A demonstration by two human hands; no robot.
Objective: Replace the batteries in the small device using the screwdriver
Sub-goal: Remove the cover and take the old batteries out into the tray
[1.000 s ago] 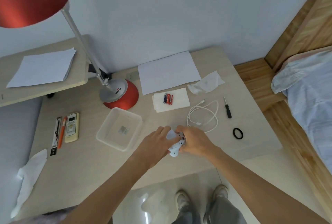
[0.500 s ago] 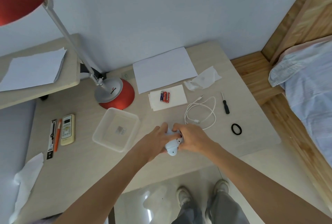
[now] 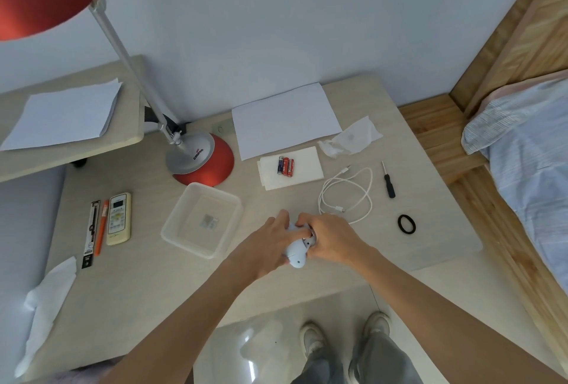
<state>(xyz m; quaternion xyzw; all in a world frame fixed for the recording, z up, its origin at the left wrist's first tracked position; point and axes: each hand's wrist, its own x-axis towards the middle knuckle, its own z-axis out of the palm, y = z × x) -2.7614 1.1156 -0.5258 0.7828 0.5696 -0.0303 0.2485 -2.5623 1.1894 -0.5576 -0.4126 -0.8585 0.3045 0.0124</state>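
A small white device (image 3: 297, 254) is held just above the desk near its front edge, gripped from both sides. My left hand (image 3: 263, 246) wraps its left side and my right hand (image 3: 330, 237) closes over its top right, hiding most of it. Three batteries (image 3: 285, 166), one blue and two red, lie side by side on a folded white tissue (image 3: 304, 168) behind the hands. The small black-handled screwdriver (image 3: 388, 181) lies on the desk to the right, untouched.
A clear plastic tray (image 3: 184, 225) sits left of my hands. A white cable (image 3: 347, 194), black hair tie (image 3: 406, 223), crumpled tissue (image 3: 353, 137), paper sheet (image 3: 285, 119), red lamp base (image 3: 203, 159), remote control (image 3: 119, 218) and pens (image 3: 95, 230) lie around. A bed (image 3: 528, 150) stands at right.
Both hands stay on the device; my fingers have shifted slightly around it. The camera view has moved a little.
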